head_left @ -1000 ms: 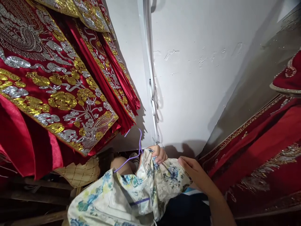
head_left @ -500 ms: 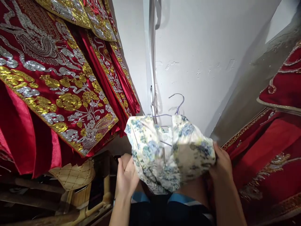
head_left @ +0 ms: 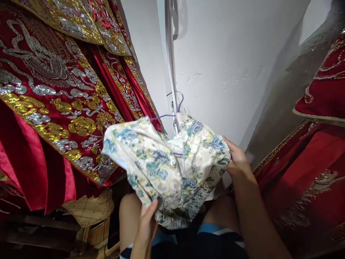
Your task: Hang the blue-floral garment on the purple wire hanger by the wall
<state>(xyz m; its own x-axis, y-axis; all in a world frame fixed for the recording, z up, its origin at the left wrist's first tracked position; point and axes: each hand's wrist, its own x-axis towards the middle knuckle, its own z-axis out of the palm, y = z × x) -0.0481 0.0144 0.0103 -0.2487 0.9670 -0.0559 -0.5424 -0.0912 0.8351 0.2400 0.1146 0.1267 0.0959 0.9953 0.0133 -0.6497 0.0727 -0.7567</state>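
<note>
A white garment (head_left: pixel 159 165) printed with blue and green flowers hangs in front of me on a purple wire hanger (head_left: pixel 165 116). It has short sleeves and an open V-shaped front, tilted with its left shoulder out to the left. At the lower left edge my left hand (head_left: pixel 147 219) grips the cloth, thumb on top and the other fingers hidden beneath. My right hand (head_left: pixel 236 157) is closed on the right sleeve edge. The hanger's hook sticks up past the collar, near the wall.
Red costumes with gold and silver sequins (head_left: pixel 82 126) hang close on the left. More red beaded clothing (head_left: pixel 309 162) hangs on the right. Ahead is a white wall (head_left: pixel 215 64) with a vertical strip (head_left: pixel 170 54). A quilted tan seat (head_left: pixel 90 208) stands low at left.
The garment and hanger have shifted left and spread wider. My left hand has gone from an open palm beside the cloth to gripping its lower edge. My right hand has moved slightly up and left.
</note>
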